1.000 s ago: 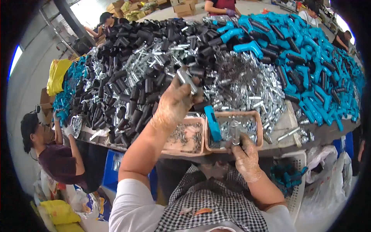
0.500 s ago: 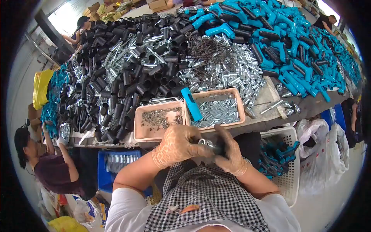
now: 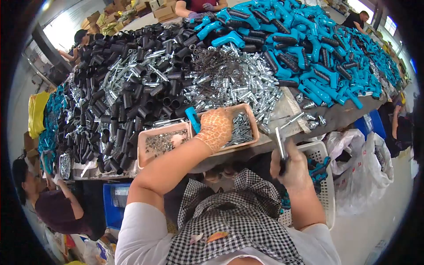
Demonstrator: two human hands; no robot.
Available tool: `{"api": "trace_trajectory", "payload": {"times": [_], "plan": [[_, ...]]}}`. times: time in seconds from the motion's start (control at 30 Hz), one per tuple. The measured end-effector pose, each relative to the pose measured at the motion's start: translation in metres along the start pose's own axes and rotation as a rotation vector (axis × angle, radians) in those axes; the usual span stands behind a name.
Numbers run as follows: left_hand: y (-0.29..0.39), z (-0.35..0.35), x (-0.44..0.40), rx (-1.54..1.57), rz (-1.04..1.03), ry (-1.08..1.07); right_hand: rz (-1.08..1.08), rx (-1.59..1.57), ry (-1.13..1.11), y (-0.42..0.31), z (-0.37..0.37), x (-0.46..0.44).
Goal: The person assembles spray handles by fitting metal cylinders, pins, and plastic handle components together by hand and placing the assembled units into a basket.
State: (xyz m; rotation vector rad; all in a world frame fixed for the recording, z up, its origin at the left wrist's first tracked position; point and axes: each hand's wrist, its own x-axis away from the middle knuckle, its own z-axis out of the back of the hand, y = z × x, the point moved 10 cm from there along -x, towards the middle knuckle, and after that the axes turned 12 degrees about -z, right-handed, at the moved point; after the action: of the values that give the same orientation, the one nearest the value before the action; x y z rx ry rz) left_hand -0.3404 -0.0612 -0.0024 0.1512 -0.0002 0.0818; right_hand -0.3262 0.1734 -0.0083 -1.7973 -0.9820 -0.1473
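Note:
My left hand (image 3: 216, 127), in an orange patterned glove, reaches into the right pink tray (image 3: 253, 126) of small metal pins (image 3: 240, 131). Its fingers are mostly hidden among the pins and behind the hand. Leaning at the divide between the trays is a blue plastic piece (image 3: 193, 119), just left of that hand. My right hand (image 3: 295, 170), blurred, is raised off the table's front edge. It is closed around a dark part with a metal rod (image 3: 279, 142) pointing upward.
The left pink tray (image 3: 142, 148) contains small metal bits. Behind lie heaps of black sleeves (image 3: 128, 99), springs (image 3: 212, 66), metal fittings (image 3: 260, 84) and blue tool housings (image 3: 313, 37). A white basket (image 3: 327, 194) stands below at right, beside plastic bags (image 3: 366, 172). Other people work around the table.
My hands were together over my lap around the dark part. Now my left hand has moved forward into the pin tray, and my right hand has moved right with the part.

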Motion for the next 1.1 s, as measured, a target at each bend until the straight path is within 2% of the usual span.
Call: {"api": "trace_trajectory", "payload": {"times": [0.07,0.1,0.2,0.23,0.33,0.37,0.47,0.6,0.73,0.77,0.93,1.07,1.1], "plan": [[0.009,0.025,0.018,-0.102,-0.097,0.108,0.009,0.226,-0.112,0.005,-0.006,0.011],[0.012,0.041,0.031,-0.028,-0.235,0.317,0.001,0.272,-0.155,0.002,-0.009,0.013],[0.008,0.062,0.071,0.412,-0.368,0.372,0.280,0.680,-0.054,-0.008,-0.004,0.004],[0.010,0.058,0.084,0.403,-0.365,0.225,0.199,0.751,0.005,-0.006,0.000,0.001],[0.025,0.055,0.124,0.526,-0.509,0.112,0.764,1.208,-0.083,-0.019,-0.043,0.023],[0.027,0.046,0.135,0.573,-0.492,0.080,0.742,1.209,-0.129,-0.015,-0.056,0.025],[0.041,0.031,0.165,0.662,-0.570,0.061,0.869,1.304,-0.342,0.007,-0.095,0.038],[0.034,0.017,0.191,0.551,-0.383,0.022,0.923,1.408,-0.456,0.032,-0.118,0.044],[0.048,0.006,0.209,0.414,-0.456,0.082,0.829,1.503,-0.547,0.066,-0.146,0.045],[0.047,0.007,0.211,0.418,-0.484,0.157,0.814,1.495,-0.556,0.072,-0.150,0.043],[0.039,-0.003,0.221,0.248,-0.440,0.142,0.737,1.507,-0.548,0.096,-0.166,0.026],[0.017,-0.020,0.231,0.252,-0.322,0.050,0.430,1.408,-0.640,0.108,-0.180,0.011],[0.012,-0.027,0.233,0.260,-0.288,-0.015,0.326,1.445,-0.770,0.123,-0.179,0.004]]}}
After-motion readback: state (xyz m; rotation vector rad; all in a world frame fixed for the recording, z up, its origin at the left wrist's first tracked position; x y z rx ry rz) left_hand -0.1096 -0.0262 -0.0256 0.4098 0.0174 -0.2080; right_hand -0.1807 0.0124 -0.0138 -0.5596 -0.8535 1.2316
